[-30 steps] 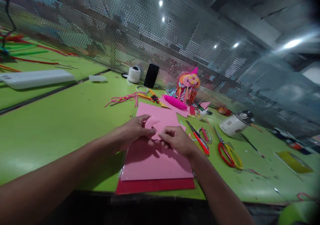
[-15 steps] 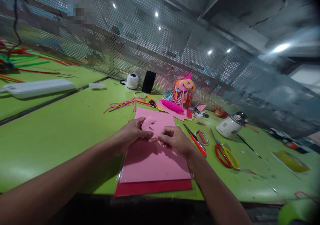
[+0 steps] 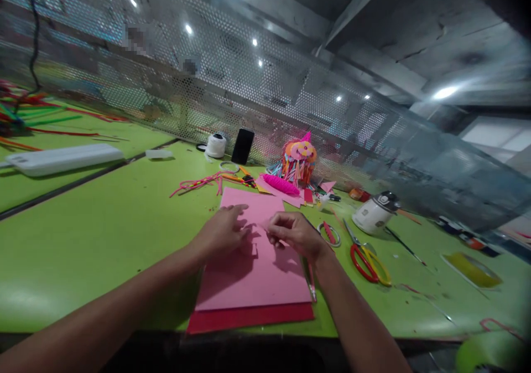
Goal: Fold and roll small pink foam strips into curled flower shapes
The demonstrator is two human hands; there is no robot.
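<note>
My left hand [image 3: 222, 229] hovers over the left side of a stack of pink paper [image 3: 253, 284], its fingers spread and nothing seen in them. Opposite it, my right hand [image 3: 292, 232] pinches a pink paper piece [image 3: 263, 224] between thumb and forefinger. That piece nearly blends with the sheet below, so its full outline is unclear. A small pink scrap [image 3: 254, 250] shows on the sheet between the hands. Red paper [image 3: 253, 319] peeks out under the pink stack's near edge.
Scissors [image 3: 369, 262] with red and yellow handles and a tape roll [image 3: 329, 233] lie to the right, near a white pot-shaped container [image 3: 373, 213]. Behind the paper are a fringed lion-like craft figure [image 3: 299, 160], a magenta yarn bundle [image 3: 282, 185] and an upright phone [image 3: 243, 146].
My left hand has let go of the curved pink paper piece and opened its fingers. The right hand keeps its pinch, now with the piece. The view has tilted slightly upward.
</note>
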